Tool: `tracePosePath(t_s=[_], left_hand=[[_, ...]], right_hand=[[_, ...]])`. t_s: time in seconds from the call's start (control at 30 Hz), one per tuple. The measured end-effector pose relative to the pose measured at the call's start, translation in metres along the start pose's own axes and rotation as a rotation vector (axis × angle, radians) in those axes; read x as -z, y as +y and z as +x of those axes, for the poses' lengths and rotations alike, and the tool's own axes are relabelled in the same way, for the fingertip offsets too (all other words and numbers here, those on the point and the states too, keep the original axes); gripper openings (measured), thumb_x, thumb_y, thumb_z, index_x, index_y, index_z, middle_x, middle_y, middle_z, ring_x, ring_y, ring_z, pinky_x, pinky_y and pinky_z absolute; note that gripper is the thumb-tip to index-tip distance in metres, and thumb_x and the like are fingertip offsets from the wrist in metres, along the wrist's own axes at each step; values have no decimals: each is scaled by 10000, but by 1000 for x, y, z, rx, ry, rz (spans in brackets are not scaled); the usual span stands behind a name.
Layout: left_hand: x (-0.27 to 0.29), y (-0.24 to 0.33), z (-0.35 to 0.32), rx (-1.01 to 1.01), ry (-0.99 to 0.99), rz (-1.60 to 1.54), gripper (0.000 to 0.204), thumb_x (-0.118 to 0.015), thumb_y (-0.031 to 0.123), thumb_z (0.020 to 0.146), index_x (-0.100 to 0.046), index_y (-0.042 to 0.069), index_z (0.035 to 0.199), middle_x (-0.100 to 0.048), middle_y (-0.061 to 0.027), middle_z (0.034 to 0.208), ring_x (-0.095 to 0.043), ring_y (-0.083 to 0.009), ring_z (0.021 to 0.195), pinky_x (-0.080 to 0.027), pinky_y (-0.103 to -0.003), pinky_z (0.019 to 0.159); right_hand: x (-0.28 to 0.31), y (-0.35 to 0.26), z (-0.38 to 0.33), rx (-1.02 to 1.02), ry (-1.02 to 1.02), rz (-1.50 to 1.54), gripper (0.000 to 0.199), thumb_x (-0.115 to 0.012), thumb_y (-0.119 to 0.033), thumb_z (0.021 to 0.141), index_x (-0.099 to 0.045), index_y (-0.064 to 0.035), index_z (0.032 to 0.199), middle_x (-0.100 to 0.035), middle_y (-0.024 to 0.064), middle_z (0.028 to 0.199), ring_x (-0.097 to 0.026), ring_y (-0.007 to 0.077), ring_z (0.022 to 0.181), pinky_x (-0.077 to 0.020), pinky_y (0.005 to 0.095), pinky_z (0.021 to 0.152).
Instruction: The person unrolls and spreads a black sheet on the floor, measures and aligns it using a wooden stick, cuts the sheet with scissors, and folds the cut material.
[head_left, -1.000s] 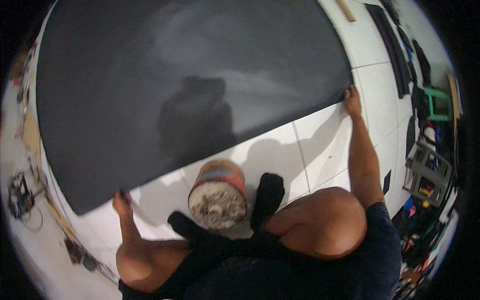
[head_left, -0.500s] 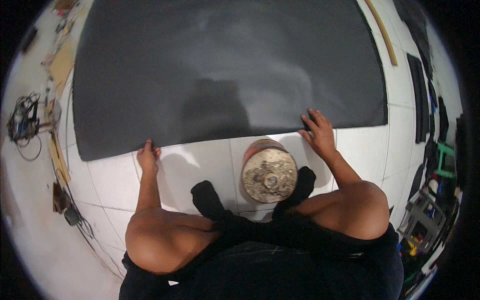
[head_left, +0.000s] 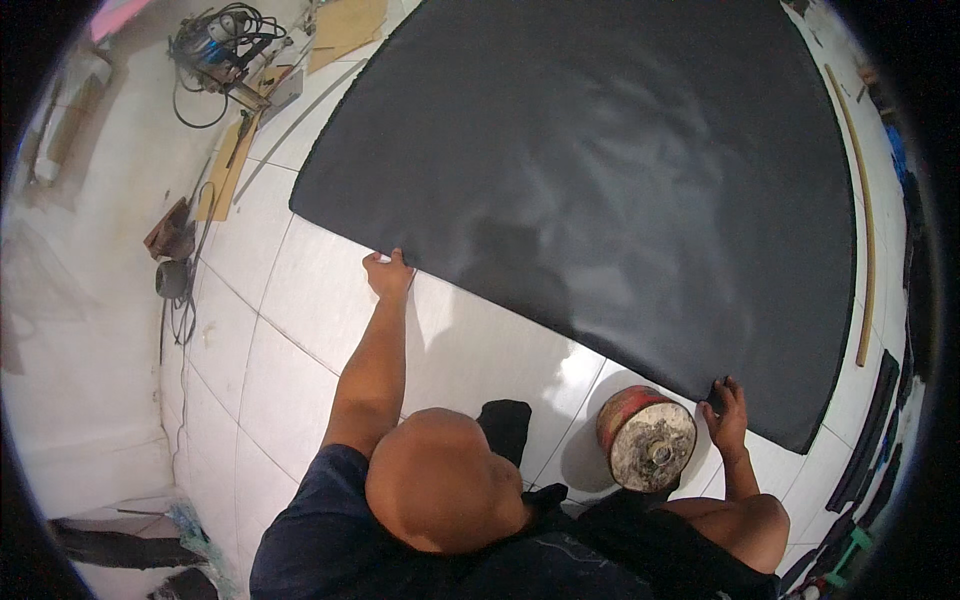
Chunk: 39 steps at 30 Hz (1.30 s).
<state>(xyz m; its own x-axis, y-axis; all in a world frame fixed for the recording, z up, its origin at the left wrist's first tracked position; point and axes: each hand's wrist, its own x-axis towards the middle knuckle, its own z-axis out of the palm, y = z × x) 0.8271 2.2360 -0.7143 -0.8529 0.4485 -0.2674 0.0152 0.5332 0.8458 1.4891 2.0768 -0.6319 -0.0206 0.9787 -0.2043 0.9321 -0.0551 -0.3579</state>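
A large sheet of smooth black leather-like material (head_left: pixel 590 200) lies spread on the floor in front of me. My left hand (head_left: pixel 388 275) pinches its near edge, close to the left corner, with the fingertips on top. Further right, my right hand (head_left: pixel 727 412) rests at the same edge near the right corner, thumb and fingers apart on the material. Between my feet and the edge, beside my right hand, stands a round reddish can-like object (head_left: pixel 652 440) with a worn, pale, stained top.
White floor tiles (head_left: pixel 290 370) surround the sheet. At the far left lie a corded power tool (head_left: pixel 222 45) and thin wooden strips (head_left: pixel 225 185). A cable runs along the left wall. A long wooden stick (head_left: pixel 858 230) lies beyond the sheet's right edge, near dark rolled material (head_left: pixel 865 440).
My view has turned left, so the sheet now appears tilted and further right. My left hand has closed on the edge; my right hand stays at the near edge by the can-like object.
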Motion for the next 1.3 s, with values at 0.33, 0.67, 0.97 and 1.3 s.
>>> tracePosePath(t_s=[0.33,0.67,0.97,1.3], left_hand=[[-19,42,-131,-1028,-644,634,433,-693,286,821,-599,91,1196,-482,-177,1329,-404,-365,1288,-353,-464,1041],[-34,30,-154,-1406,-882,682,447,-744,278,779,-634,110,1179,-522,-187,1302,-442,-360,1257,-316,-489,1074],[-26,21,-153,-1321,-863,715,469,-780,252,737,-648,73,1150,-522,-206,1297,-453,-388,1237,-365,-479,1044],[-35,45,-173,-1224,-931,677,458,-806,204,692,-633,31,1079,-502,-226,1267,-441,-403,1220,-322,-497,1065]], right_hand=[[32,7,18,22,-237,-313,472,-705,-332,812,-599,-47,1174,-546,199,1245,-516,366,1172,-454,438,950],[81,-120,-5,818,-300,17,553,-719,-581,723,-624,-96,970,-576,79,679,-615,274,623,-481,388,550],[44,-127,-18,708,-279,115,317,-620,-391,843,-533,-86,834,-576,97,625,-596,295,535,-482,404,488],[110,-110,16,236,236,392,336,-772,-317,716,-616,-42,831,-570,106,551,-610,261,486,-473,350,457]])
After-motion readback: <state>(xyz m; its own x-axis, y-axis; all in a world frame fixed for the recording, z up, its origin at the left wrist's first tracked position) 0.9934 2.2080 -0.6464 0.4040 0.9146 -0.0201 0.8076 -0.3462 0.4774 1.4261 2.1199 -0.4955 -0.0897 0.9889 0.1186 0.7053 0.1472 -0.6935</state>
